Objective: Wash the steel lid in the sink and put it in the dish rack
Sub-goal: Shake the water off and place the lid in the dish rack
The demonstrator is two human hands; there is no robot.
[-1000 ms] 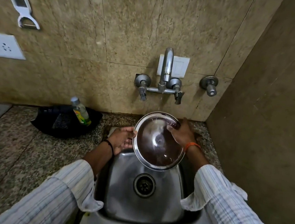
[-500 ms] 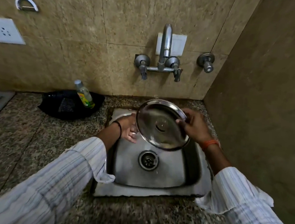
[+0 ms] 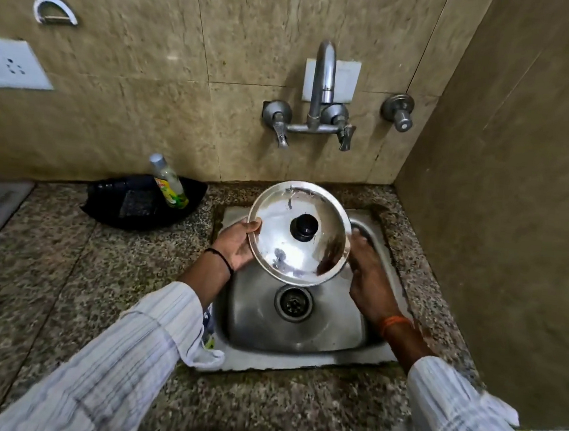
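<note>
- Steel lid (image 3: 297, 232): held above the sink (image 3: 327, 336), knob side (image 3: 304, 229) facing up, tilted slightly, below the tap (image 3: 322, 81).
- Left hand (image 3: 237, 245): gripping the lid's left rim, thumb on top, fingers beneath.
- Right hand (image 3: 368, 277): against the lid's right rim (fingers are hidden behind the lid and blurred, so the grasp cannot be confirmed).
- Sink drain (image 3: 293, 302): uncovered, directly below the lid.
- Bottle (image 3: 169, 183): leaning in a black tray (image 3: 139, 204) on the counter, left of the sink.
</note>
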